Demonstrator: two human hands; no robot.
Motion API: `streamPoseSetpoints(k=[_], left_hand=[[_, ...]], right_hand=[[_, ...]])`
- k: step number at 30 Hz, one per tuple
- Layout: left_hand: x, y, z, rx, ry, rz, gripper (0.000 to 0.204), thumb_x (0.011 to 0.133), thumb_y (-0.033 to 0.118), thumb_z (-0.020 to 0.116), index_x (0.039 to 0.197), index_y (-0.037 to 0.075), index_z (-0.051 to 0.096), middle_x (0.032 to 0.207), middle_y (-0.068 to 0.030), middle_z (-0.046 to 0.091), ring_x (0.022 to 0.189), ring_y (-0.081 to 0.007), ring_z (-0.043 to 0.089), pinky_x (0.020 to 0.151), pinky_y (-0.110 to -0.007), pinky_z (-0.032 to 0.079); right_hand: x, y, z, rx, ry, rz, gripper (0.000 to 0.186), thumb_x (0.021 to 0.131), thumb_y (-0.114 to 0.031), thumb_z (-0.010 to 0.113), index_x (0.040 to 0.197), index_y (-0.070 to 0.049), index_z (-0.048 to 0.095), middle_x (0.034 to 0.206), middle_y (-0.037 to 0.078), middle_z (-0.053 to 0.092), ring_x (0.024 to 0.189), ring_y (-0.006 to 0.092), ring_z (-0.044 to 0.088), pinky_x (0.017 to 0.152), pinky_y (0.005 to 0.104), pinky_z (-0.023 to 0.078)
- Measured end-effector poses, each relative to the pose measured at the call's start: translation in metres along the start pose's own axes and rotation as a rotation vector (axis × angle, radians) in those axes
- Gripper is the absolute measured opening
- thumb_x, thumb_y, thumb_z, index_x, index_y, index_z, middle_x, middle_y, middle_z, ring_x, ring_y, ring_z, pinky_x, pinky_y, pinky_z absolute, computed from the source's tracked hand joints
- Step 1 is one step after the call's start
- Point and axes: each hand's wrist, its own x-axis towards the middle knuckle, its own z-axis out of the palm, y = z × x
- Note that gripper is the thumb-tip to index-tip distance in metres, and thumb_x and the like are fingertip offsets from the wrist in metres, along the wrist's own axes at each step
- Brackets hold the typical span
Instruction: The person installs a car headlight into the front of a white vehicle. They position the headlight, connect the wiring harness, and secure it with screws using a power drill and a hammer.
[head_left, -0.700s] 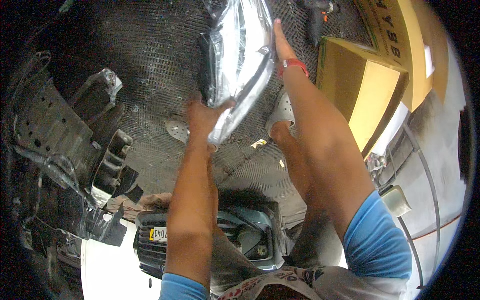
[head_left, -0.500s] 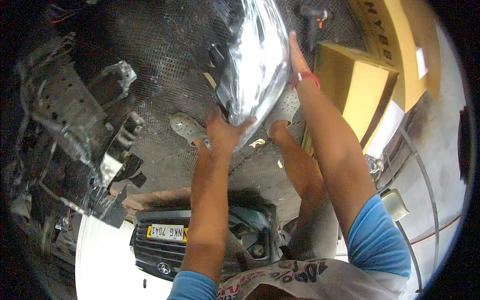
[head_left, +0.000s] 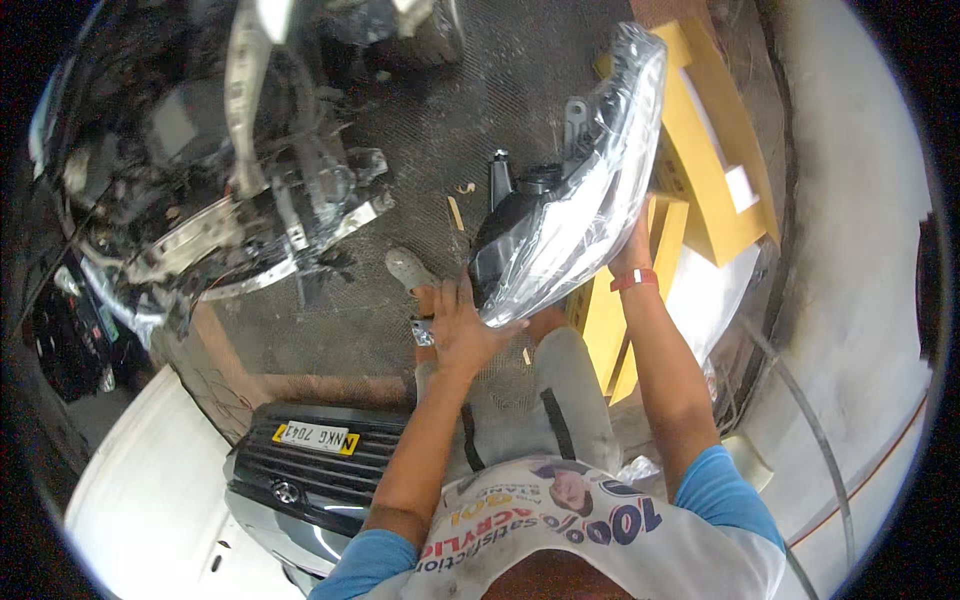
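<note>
A large car headlamp [head_left: 575,215] with a clear lens, shiny plastic wrap and black back housing is held diagonally at the centre right. My left hand [head_left: 465,325] grips its lower end, fingers against the black housing and thumb along the lens edge. My right hand [head_left: 632,240] holds its right side, partly hidden behind it; a red band is on that wrist. Under and beside the lamp are open cardboard boxes [head_left: 718,215]. My legs and one grey clog [head_left: 408,268] show below.
A car's stripped front end [head_left: 220,240] fills the upper left, over a textured dark floor [head_left: 330,360]. A detached dark grille [head_left: 290,465] and a white panel [head_left: 130,500] lie at the lower left. A pale wall or panel [head_left: 840,260] with hoses borders the right.
The view has swung, bringing more of the stripped car in. The headlamp has shifted rightward and rotated, showing its black housing and bracket; both hands have moved with it, still holding it.
</note>
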Motion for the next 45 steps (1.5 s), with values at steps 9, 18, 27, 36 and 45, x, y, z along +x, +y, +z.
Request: streamPoseSetpoints(k=[9, 18, 27, 36, 45], left_hand=[[-0.09, 0.035, -0.162, 0.094, 0.284, -0.035, 0.128, 0.057, 0.057, 0.092, 0.154, -0.002, 0.034, 0.141, -0.0229, 0.046, 0.133, -0.0424, 0.043, 0.11, -0.048, 0.045], [-0.071, -0.046, -0.235, 0.055, 0.271, -0.12, 0.125, 0.058, 0.058, 0.093, 0.151, -0.005, 0.037, 0.148, -0.0251, 0.044, 0.14, -0.0416, 0.04, 0.116, -0.047, 0.039], [-0.011, -0.089, -0.264, 0.049, 0.226, -0.133, 0.124, 0.054, 0.059, 0.093, 0.145, -0.01, 0.044, 0.146, -0.0299, 0.047, 0.137, -0.044, 0.043, 0.116, -0.048, 0.038], [0.038, -0.124, -0.256, 0.097, 0.188, -0.132, 0.131, 0.054, 0.071, 0.087, 0.15, -0.005, 0.04, 0.15, -0.0311, 0.042, 0.142, -0.0455, 0.038, 0.12, -0.053, 0.03], [0.045, -0.141, -0.25, 0.127, 0.172, -0.153, 0.132, 0.055, 0.069, 0.088, 0.153, -0.004, 0.037, 0.143, -0.0303, 0.047, 0.133, -0.0452, 0.045, 0.115, -0.053, 0.033]], right_hand=[[-0.082, -0.057, 0.112, 0.162, -0.253, 0.038, 0.089, 0.099, -0.076, 0.034, 0.159, -0.01, 0.031, 0.155, 0.013, 0.045, 0.137, 0.0335, 0.048, 0.115, 0.0473, 0.039], [-0.067, -0.005, 0.208, 0.051, -0.265, 0.107, 0.095, 0.094, -0.081, 0.038, 0.156, -0.009, 0.035, 0.151, 0.015, 0.047, 0.137, 0.0337, 0.048, 0.114, 0.0488, 0.04], [-0.042, 0.011, 0.277, 0.019, -0.247, 0.178, 0.105, 0.091, -0.086, 0.034, 0.158, -0.005, 0.032, 0.156, 0.019, 0.042, 0.141, 0.0362, 0.045, 0.116, 0.0496, 0.038], [-0.004, 0.035, 0.297, -0.012, -0.115, 0.283, 0.11, 0.089, -0.088, 0.037, 0.16, -0.005, 0.029, 0.159, 0.019, 0.04, 0.143, 0.0366, 0.043, 0.117, 0.0488, 0.037], [0.02, 0.062, 0.303, -0.035, -0.078, 0.251, 0.116, 0.085, -0.087, 0.048, 0.154, 0.004, 0.035, 0.152, 0.021, 0.046, 0.133, 0.0361, 0.053, 0.108, 0.0454, 0.045]])
